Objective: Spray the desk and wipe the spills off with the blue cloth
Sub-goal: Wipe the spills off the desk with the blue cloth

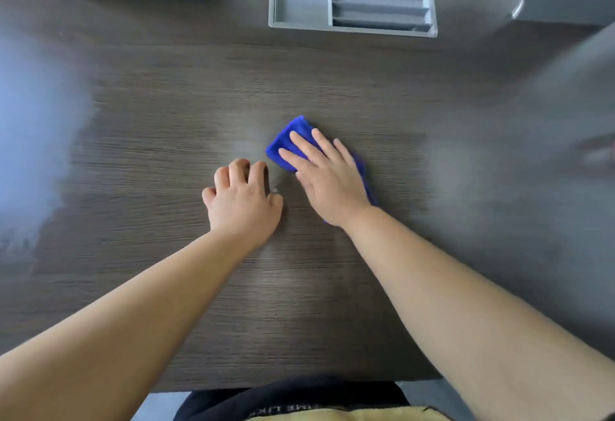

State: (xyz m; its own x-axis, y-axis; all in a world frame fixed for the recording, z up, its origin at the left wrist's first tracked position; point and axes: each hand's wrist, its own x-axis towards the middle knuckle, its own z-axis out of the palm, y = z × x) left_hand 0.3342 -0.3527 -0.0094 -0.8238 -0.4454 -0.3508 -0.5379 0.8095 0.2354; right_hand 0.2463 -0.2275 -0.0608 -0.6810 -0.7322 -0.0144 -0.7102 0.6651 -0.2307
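Desk: dark brown wood-grain desk top (159, 114), fills most of the view; pale sheen on the surface just left of the cloth.
Cloth: folded bright blue microfibre cloth (289, 136), flat on the desk near centre, slightly right; its far-left corner shows past the fingers, and a strip shows along the right side of the hand.
Right hand: right hand (329, 181) lies palm-down on the cloth, fingers straight and spread, pointing far-left; pressing, not gripping.
Left hand: left hand (244, 202) just left of the cloth, apart from it; fingers curled under, tips on bare desk, holding nothing.
Far edge: grey plastic organiser tray (301, 1), one square compartment left, three long slots right.
Left margin: blurred pale blue-white shape (30, 121); cannot tell what.
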